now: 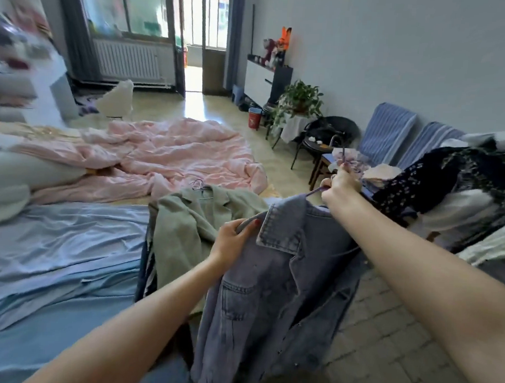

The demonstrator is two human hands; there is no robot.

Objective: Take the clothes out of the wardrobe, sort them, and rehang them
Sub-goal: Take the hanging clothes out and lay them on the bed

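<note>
Bedroom surroundings filled the head view: a bed with a blue sheet point(54, 255) and a crumpled pink quilt point(172, 156) lay to the left, and a heap of dark and white clothes point(459, 194) was piled at the right. A denim jacket point(276, 279) was held up over the bed's edge on a purple hanger point(315, 191) — the left hand point(231, 242) was curled round the hanger's arm at the collar, while the right hand point(340, 185) gripped its other end near the hook. A green jacket point(192, 220), also on a hanger, lay flat on the bed just behind. The denim was judged fairly heavy, thick and floppy rather than slippery, not fragile — it would best be carried by the hanger or the collar, since a loose shoulder could slide off
</note>
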